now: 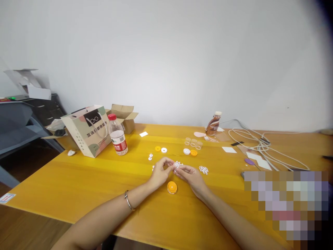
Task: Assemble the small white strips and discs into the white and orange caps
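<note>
Far to the left of the orange round piece (pixel 172 187), and beyond it, a printed paper bag (pixel 90 133) stands on the yellow table (pixel 75 180). Next, left of the orange piece and beyond it, come a red-capped bottle (pixel 118 137) and an open cardboard box (pixel 128 125), then small white parts (pixel 150 157), a yellow disc (pixel 157 148) and a white disc (pixel 163 150).

The left hand (pixel 161 173), just beyond the orange piece and to its left, pinches one side of a spotted white piece (pixel 178 164) between thumb and fingers. That piece is held just beyond the orange one. The right hand (pixel 192 177), beyond and right of the orange piece, pinches the other side.

Farther beyond and right of the orange piece lie three transparent rings (pixel 193 142), an orange disc (pixel 193 153) and a spotted white cutout (pixel 203 169); a brown bottle (pixel 213 124) stands farther back, with pale cables (pixel 262 144) farthest right.
</note>
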`<state>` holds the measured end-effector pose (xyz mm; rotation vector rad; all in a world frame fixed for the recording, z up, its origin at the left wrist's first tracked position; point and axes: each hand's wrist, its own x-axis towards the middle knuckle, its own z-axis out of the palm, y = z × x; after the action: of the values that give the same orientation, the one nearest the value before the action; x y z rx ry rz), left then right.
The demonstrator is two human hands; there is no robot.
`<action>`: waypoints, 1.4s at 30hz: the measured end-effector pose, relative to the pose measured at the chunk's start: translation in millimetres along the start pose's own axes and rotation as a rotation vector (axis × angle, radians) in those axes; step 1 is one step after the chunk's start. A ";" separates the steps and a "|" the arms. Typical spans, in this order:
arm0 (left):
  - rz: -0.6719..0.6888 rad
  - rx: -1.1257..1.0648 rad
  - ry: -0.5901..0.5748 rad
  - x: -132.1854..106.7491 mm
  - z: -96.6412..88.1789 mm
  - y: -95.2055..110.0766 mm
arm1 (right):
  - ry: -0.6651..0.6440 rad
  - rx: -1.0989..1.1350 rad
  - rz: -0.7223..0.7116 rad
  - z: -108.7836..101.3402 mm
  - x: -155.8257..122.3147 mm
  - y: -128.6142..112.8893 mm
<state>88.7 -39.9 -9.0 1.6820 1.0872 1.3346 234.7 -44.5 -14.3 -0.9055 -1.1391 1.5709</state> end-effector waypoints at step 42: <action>0.474 0.919 -0.399 8.4 -20.1 -0.2 | 0.068 0.220 -0.035 -13.5 7.5 -4.3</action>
<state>69.9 -31.4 -2.0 2.8696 1.1723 0.6767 246.3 -33.5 -14.3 -0.7818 -0.9098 1.5890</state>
